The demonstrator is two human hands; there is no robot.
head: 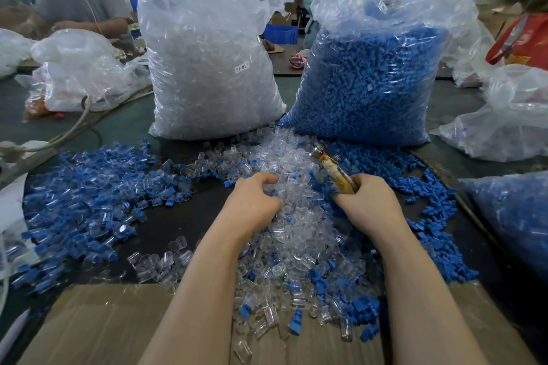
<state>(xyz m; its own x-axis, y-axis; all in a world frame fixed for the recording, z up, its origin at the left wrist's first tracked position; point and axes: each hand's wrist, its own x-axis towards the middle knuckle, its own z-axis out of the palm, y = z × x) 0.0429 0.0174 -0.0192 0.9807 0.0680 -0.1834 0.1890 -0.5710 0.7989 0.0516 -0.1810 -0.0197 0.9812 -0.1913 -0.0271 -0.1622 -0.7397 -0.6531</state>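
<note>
Middle of the frame: left hand curls its fingers into the heap of small clear plastic pieces on the dark counter, right hand grips a yellowish metal-tipped tool.

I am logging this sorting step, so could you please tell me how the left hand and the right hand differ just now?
The right hand grips a yellowish tool whose metal tip points away from the person; the left hand holds no tool. The left hand's curled fingers dig into the clear pieces, while the right hand sits nearer the blue pieces. Both are bare, backs up, over the pile.
</note>
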